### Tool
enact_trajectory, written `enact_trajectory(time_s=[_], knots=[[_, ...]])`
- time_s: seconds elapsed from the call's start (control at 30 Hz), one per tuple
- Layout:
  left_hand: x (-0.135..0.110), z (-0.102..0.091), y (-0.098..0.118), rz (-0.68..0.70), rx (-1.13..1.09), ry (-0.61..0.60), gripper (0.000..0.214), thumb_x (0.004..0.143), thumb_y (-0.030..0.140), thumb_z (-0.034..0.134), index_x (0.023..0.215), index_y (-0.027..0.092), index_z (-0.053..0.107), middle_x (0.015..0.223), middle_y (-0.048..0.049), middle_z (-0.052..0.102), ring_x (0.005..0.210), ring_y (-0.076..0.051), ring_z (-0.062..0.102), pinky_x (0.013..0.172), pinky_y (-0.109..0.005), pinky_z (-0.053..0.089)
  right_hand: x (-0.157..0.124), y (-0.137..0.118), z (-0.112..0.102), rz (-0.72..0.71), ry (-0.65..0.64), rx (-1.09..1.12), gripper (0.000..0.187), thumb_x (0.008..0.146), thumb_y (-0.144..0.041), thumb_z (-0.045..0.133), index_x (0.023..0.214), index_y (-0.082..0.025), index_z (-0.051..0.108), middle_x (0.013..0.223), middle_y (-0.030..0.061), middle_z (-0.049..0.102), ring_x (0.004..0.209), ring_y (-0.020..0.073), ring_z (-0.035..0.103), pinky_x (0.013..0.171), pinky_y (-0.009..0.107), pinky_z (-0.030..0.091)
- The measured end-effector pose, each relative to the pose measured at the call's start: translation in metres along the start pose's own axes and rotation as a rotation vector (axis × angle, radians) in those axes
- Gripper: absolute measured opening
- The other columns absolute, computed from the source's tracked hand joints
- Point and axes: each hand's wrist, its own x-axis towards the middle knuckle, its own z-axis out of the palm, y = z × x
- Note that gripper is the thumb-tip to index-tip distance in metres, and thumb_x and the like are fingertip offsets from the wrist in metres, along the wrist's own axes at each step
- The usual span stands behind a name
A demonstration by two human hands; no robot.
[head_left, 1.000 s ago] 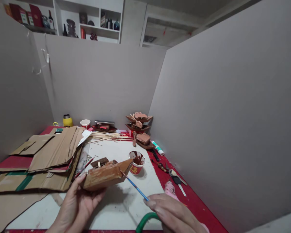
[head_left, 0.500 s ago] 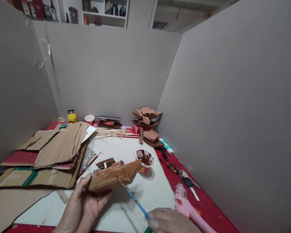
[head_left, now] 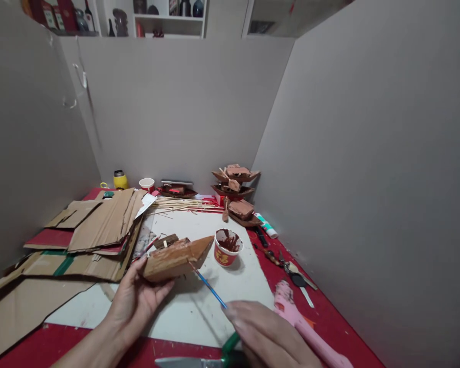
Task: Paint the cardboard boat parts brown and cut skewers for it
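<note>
My left hand [head_left: 141, 291] grips a small wooden model boat [head_left: 176, 261] by its near-left end, thumb on the side and fingers underneath. The boat is tilted, its pointed end up to the right. Brown colour streaks its hull, and a small dark wooden piece shows at its far side. My right hand [head_left: 268, 327] pinches a thin blue-handled paintbrush [head_left: 210, 290], whose tip is at the hull's side toward the pointed end. Just beyond that end stands a paper cup [head_left: 227, 257] smeared inside with dark brown paint. Under my right hand, a green-handled metal blade [head_left: 187, 362] is partly hidden.
Torn cardboard [head_left: 99, 225] is piled on the left. Thin wooden sticks [head_left: 184, 204] lie at the back, near stacked model boats [head_left: 235, 179]. Along the right are a white-and-green tube [head_left: 266, 226], small tools [head_left: 291, 271] and a pink glue gun [head_left: 302, 322]. Grey partitions enclose the table.
The boat has shifted slightly left, so its pointed end no longer overlaps the cup. The brush tip has moved along the hull toward that end. More of the green-handled blade shows below.
</note>
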Motion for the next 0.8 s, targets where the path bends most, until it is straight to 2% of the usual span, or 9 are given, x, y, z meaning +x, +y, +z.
enact_trajectory(time_s=[0.1,0.2,0.3,0.47,0.6,0.8], knots=[[-0.001,-0.002,0.002,0.06,-0.005,-0.04,0.03,0.092,0.02,0.061,0.121,0.013,0.059,0.113,-0.0173,0.074,0.092,-0.029,0.076,0.075,-0.043,0.066,0.009,-0.007,0.008,-0.061,0.018,0.021,0.053,0.098,-0.005,0.052,0.15,-0.017,0.049,0.11,0.0143,0.08,0.11,0.0221,0.075,0.092,0.033,0.063],[-0.002,-0.003,0.004,0.088,-0.008,-0.065,0.027,0.092,0.019,0.06,0.119,0.014,0.06,0.105,-0.0147,0.075,0.087,-0.027,0.076,0.073,-0.043,0.067,0.014,-0.009,0.02,-0.113,-0.001,0.093,0.052,0.1,-0.005,0.048,0.15,-0.014,0.047,0.109,0.0146,0.08,0.109,0.0201,0.075,0.09,0.032,0.063],[-0.001,-0.003,0.008,0.082,0.001,-0.088,0.035,0.093,0.02,0.06,0.127,0.013,0.057,0.104,-0.0144,0.075,0.087,-0.028,0.076,0.074,-0.043,0.067,0.011,-0.01,0.022,-0.113,-0.003,0.123,0.047,0.1,-0.008,0.05,0.147,-0.015,0.052,0.112,0.0146,0.079,0.109,0.0197,0.075,0.088,0.03,0.063],[0.002,-0.006,0.011,0.018,0.014,-0.12,0.056,0.092,0.022,0.063,0.143,0.009,0.045,0.107,-0.0182,0.076,0.091,-0.03,0.076,0.077,-0.043,0.066,0.0,-0.005,0.008,-0.029,0.095,0.093,0.051,0.097,-0.004,0.054,0.146,-0.018,0.055,0.124,0.0165,0.072,0.115,0.0232,0.071,0.09,0.033,0.064],[0.003,-0.01,0.01,-0.018,-0.003,-0.142,0.061,0.092,0.026,0.063,0.145,0.005,0.043,0.112,-0.0221,0.074,0.094,-0.031,0.076,0.079,-0.042,0.066,0.0,0.0,0.004,-0.087,0.154,0.086,0.049,0.097,-0.005,0.053,0.145,-0.017,0.057,0.112,0.0137,0.068,0.108,0.0232,0.07,0.088,0.034,0.063],[0.003,-0.012,0.01,-0.022,-0.025,-0.129,0.057,0.091,0.027,0.063,0.142,0.01,0.045,0.106,-0.0172,0.074,0.088,-0.028,0.076,0.074,-0.041,0.066,0.006,-0.004,0.007,-0.114,0.173,0.158,0.044,0.1,-0.01,0.049,0.142,-0.019,0.061,0.094,0.0081,0.059,0.09,0.0218,0.068,0.073,0.035,0.064]])
